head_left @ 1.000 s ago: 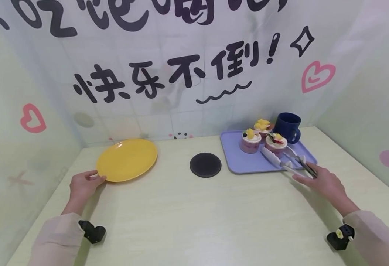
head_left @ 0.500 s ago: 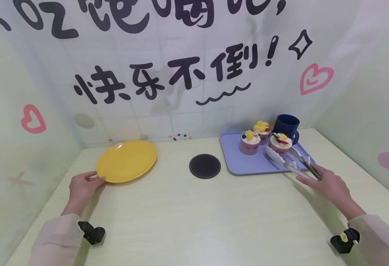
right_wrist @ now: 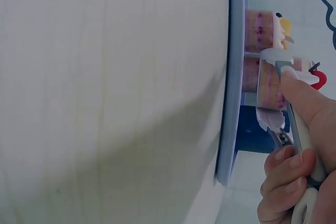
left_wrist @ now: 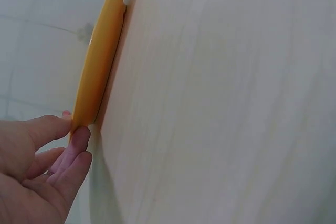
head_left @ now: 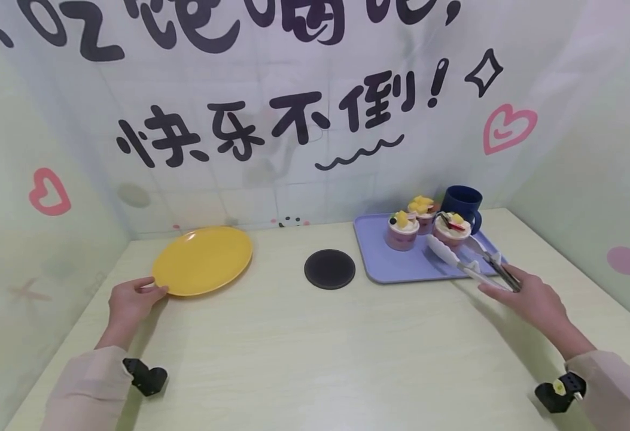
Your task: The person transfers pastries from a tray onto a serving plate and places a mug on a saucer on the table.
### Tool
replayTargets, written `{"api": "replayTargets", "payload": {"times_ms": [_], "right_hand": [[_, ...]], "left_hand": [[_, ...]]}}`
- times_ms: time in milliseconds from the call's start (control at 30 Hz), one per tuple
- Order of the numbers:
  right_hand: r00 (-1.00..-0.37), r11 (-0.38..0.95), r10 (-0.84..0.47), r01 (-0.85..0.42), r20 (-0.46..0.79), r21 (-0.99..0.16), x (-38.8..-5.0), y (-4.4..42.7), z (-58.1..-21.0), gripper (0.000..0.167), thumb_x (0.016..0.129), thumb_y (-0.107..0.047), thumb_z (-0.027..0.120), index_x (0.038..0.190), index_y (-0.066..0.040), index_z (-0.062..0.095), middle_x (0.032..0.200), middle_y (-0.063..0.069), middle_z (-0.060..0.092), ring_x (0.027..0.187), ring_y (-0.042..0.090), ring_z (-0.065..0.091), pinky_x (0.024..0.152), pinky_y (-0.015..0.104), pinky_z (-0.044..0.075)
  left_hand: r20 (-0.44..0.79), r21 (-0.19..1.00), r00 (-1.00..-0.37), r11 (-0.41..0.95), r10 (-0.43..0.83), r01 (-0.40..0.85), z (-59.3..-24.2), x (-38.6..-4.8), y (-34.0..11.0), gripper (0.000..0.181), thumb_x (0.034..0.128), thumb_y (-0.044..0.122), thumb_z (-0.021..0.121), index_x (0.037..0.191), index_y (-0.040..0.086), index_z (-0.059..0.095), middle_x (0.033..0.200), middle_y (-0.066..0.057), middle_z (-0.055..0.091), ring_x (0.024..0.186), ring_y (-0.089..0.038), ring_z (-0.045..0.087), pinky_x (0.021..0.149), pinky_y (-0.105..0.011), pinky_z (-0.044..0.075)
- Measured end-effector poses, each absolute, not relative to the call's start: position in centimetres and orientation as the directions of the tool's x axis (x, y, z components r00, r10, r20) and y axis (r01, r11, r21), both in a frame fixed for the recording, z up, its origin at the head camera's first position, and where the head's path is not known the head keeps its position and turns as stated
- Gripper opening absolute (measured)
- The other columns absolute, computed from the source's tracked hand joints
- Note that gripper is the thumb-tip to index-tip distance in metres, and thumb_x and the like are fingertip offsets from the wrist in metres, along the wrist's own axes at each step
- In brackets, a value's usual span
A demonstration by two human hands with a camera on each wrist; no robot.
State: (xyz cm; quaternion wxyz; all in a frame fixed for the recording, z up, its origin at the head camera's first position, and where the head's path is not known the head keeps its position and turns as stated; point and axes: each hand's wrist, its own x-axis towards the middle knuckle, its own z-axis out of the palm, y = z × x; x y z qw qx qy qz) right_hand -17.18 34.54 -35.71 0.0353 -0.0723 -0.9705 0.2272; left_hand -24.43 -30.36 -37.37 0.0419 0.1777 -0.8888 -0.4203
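In the head view my left hand [head_left: 131,304] pinches the near left rim of a yellow plate [head_left: 204,260], thumb on top and fingers below, as the left wrist view also shows. My right hand [head_left: 532,302] grips a pair of tongs [head_left: 484,272] with pale scalloped tips. Those tips lie on either side of the front dessert cup [head_left: 451,236], a pink layered one with cream and fruit. Seen from the right wrist, the base of this cup [right_wrist: 270,88] looks slightly raised off the blue-purple tray [right_wrist: 227,150].
Two more dessert cups, one at the left [head_left: 402,233] and one behind [head_left: 423,209], stand on the tray [head_left: 382,257] beside a dark blue mug [head_left: 462,200]. A black round coaster [head_left: 329,269] lies between plate and tray. Printed walls enclose the table [head_left: 315,353].
My right hand has shifted a little to the right, and the tongs and front dessert cup have moved with it. The left hand and plate look unchanged.
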Motion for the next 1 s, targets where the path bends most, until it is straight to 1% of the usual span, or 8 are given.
{"api": "replayTargets", "payload": {"times_ms": [67, 233, 333, 467, 667, 800, 867, 1000], "right_hand": [[-0.988, 0.887, 0.145, 0.109, 0.047, -0.449, -17.2, 34.4, -35.6, 0.091, 0.082, -0.058, 0.055, 0.139, 0.007, 0.027, 0.09, 0.027, 0.05, 0.059, 0.022, 0.036, 0.046, 0.03, 0.023], [-0.991, 0.887, 0.127, 0.097, 0.037, -0.451, -17.2, 34.4, -35.1, 0.089, 0.083, -0.056, 0.055, 0.139, 0.008, 0.026, 0.116, 0.042, 0.041, 0.073, 0.032, 0.045, 0.049, 0.031, 0.027], [-0.991, 0.888, 0.128, 0.105, 0.023, -0.449, -17.1, 34.4, -34.8, 0.09, 0.083, -0.057, 0.055, 0.14, 0.007, 0.025, 0.12, 0.043, 0.037, 0.077, 0.034, 0.045, 0.05, 0.031, 0.028], [-0.991, 0.894, 0.132, 0.106, 0.03, -0.435, -16.8, 34.4, -34.5, 0.09, 0.083, -0.057, 0.055, 0.141, 0.004, 0.025, 0.114, 0.042, 0.041, 0.072, 0.032, 0.045, 0.048, 0.031, 0.028], [-0.991, 0.897, 0.127, 0.095, 0.046, -0.432, -16.2, 34.5, -34.2, 0.088, 0.083, -0.056, 0.055, 0.14, 0.005, 0.025, 0.105, 0.038, 0.046, 0.066, 0.028, 0.044, 0.047, 0.03, 0.028], [-0.99, 0.89, 0.129, 0.088, 0.062, -0.447, -16.1, 34.5, -34.1, 0.088, 0.084, -0.055, 0.056, 0.14, 0.005, 0.026, 0.1, 0.033, 0.047, 0.064, 0.026, 0.044, 0.047, 0.03, 0.029], [-0.989, 0.89, 0.131, 0.084, 0.074, -0.449, -16.2, 34.3, -34.0, 0.088, 0.083, -0.055, 0.056, 0.14, 0.005, 0.027, 0.1, 0.032, 0.048, 0.064, 0.026, 0.044, 0.047, 0.03, 0.029], [-0.989, 0.887, 0.131, 0.085, 0.071, -0.453, -16.1, 34.0, -33.9, 0.088, 0.083, -0.056, 0.057, 0.14, 0.004, 0.028, 0.098, 0.03, 0.048, 0.064, 0.025, 0.044, 0.048, 0.03, 0.029]], "left_hand": [[-0.078, 0.76, -0.934, 0.585, -0.35, -0.283, -37.4, -24.4, -30.5, 0.062, 0.0859, 0.026, 0.063, 0.13, -0.012, 0.041, 0.115, -0.029, 0.055, 0.106, -0.038, 0.051, 0.074, -0.032, 0.044], [-0.101, 0.761, -0.932, 0.576, -0.347, -0.297, -37.5, -24.3, -30.7, 0.063, 0.0868, 0.028, 0.061, 0.132, -0.011, 0.039, 0.118, -0.029, 0.052, 0.107, -0.037, 0.049, 0.076, -0.033, 0.043], [-0.102, 0.758, -0.934, 0.581, -0.343, -0.296, -37.6, -24.5, -30.9, 0.063, 0.087, 0.028, 0.061, 0.132, -0.01, 0.039, 0.119, -0.029, 0.052, 0.107, -0.037, 0.049, 0.077, -0.035, 0.043], [-0.097, 0.769, -0.934, 0.57, -0.344, -0.29, -37.7, -24.7, -30.8, 0.064, 0.0866, 0.028, 0.062, 0.132, -0.011, 0.038, 0.118, -0.029, 0.053, 0.109, -0.038, 0.049, 0.086, -0.043, 0.043], [-0.11, 0.776, -0.929, 0.553, -0.354, -0.303, -37.6, -25.0, -30.4, 0.063, 0.0874, 0.026, 0.061, 0.133, -0.011, 0.037, 0.121, -0.029, 0.052, 0.113, -0.039, 0.047, 0.094, -0.048, 0.038], [-0.092, 0.775, -0.934, 0.564, -0.346, -0.285, -37.5, -24.9, -30.4, 0.064, 0.0872, 0.028, 0.061, 0.132, -0.011, 0.038, 0.121, -0.03, 0.051, 0.11, -0.039, 0.048, 0.088, -0.045, 0.041], [-0.101, 0.774, -0.933, 0.562, -0.344, -0.291, -37.4, -24.8, -30.4, 0.064, 0.0875, 0.029, 0.06, 0.133, -0.01, 0.038, 0.123, -0.03, 0.049, 0.109, -0.037, 0.048, 0.083, -0.04, 0.043], [-0.119, 0.772, -0.933, 0.559, -0.34, -0.302, -37.4, -24.6, -30.5, 0.065, 0.0871, 0.03, 0.06, 0.133, -0.01, 0.037, 0.123, -0.03, 0.048, 0.108, -0.036, 0.047, 0.081, -0.038, 0.042]]}}
